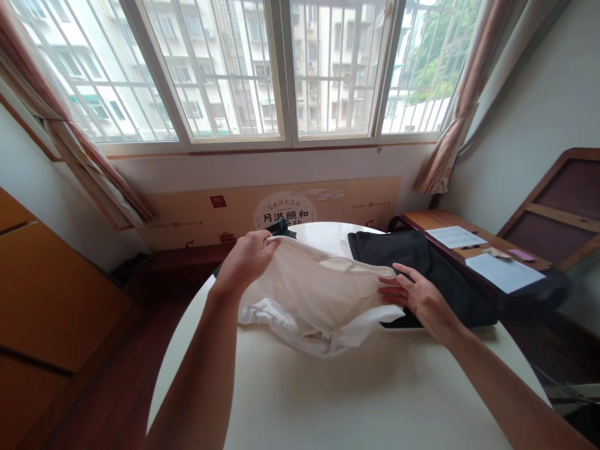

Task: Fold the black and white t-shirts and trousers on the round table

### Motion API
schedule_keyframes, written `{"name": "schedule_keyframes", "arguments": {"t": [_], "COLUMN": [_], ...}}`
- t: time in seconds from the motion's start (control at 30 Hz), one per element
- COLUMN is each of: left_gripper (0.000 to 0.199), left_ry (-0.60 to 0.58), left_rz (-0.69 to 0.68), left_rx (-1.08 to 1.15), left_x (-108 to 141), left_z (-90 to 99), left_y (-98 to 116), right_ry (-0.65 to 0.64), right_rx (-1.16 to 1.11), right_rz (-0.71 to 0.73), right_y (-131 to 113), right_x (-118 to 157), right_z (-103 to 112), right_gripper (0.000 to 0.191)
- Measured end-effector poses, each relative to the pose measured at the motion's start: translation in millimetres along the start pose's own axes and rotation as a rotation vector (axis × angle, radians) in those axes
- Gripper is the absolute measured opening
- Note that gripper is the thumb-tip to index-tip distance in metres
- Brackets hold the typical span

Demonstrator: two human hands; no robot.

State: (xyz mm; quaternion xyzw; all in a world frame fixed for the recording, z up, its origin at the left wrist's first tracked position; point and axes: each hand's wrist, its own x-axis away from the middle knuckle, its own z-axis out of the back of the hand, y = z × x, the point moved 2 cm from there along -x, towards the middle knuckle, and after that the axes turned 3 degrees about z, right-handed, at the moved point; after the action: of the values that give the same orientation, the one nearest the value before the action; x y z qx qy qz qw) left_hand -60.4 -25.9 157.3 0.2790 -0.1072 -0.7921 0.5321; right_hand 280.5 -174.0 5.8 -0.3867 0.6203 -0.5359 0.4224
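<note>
A thin white garment (319,287), partly see-through, is stretched between my two hands over the round white table (375,394). My left hand (248,259) is closed on its far left edge, with the fingers pinched round the hem. At the right end my right hand (419,300) grips the far edge between its fingers, some of them showing reddish against the cloth. The near part of the garment hangs in loose folds and seems to touch the tabletop. Its exact kind is hard to tell, though it looks like a shirt.
Folded dark clothes (426,269) lie at the table's right, beside my right hand. Another dark cloth (281,228) shows behind my left hand. A wooden desk (422,222) with papers (504,272) stands at the right. Curtained windows rise beyond, and an orange-brown cabinet (47,312) is at left.
</note>
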Motion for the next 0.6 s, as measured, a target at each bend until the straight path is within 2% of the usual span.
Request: {"name": "schedule_keyframes", "arguments": {"t": [0.07,0.13,0.2,0.27,0.3,0.4,0.5,0.6], "left_gripper": [0.033,0.033,0.034,0.035,0.036,0.036,0.038,0.041], "left_ry": [-0.019,-0.019,-0.01,0.001,0.003,0.02,0.056,0.003], "left_rz": [0.01,0.031,0.058,0.088,0.101,0.124,0.136,0.133], "left_rx": [-0.021,-0.04,-0.05,-0.047,-0.042,-0.011,0.026,0.07], "left_x": [-5,-10,-13,-15,-16,-15,-13,-9], "left_z": [-8.1,-11.4,-10.1,-5.5,-2.6,7.9,18.2,24.2], "left_y": [-11,-23,-34,-44,-47,-56,-59,-51], "right_ry": [-0.07,-0.275,-0.492,-0.588,-0.575,-0.396,-0.122,0.202], "right_rx": [0.262,0.583,0.811,0.894,0.885,0.734,0.635,0.564], "right_rz": [0.197,0.402,0.513,0.543,0.548,0.497,0.377,0.318], "right_y": [1,4,7,8,7,-2,-13,-23], "right_x": [7,14,21,22,21,14,7,2], "right_z": [-15,-28,-34,-33,-30,-13,16,47], "right_gripper": [0.074,0.067,0.041,0.01,0.005,0.016,0.019,0.017]}}
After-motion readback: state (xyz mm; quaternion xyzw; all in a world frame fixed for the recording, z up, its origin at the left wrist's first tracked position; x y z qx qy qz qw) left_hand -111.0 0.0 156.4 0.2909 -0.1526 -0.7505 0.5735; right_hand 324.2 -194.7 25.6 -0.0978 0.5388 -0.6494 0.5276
